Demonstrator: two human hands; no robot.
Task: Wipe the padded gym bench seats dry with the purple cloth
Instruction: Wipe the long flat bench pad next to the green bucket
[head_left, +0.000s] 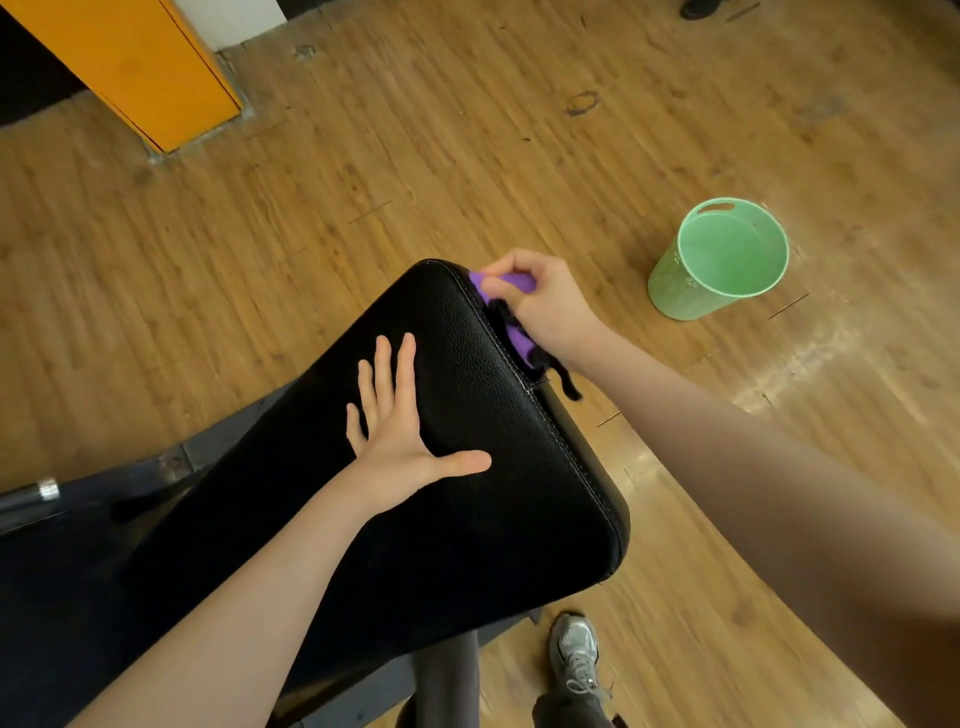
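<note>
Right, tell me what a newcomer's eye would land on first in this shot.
First the big black bench seat filling the centre, with the left hand pressed flat and spread on its top. Next the purple cloth, gripped by the right hand against the seat's far right edge. Then the mint-green bucket standing on the wooden floor to the right.
</note>
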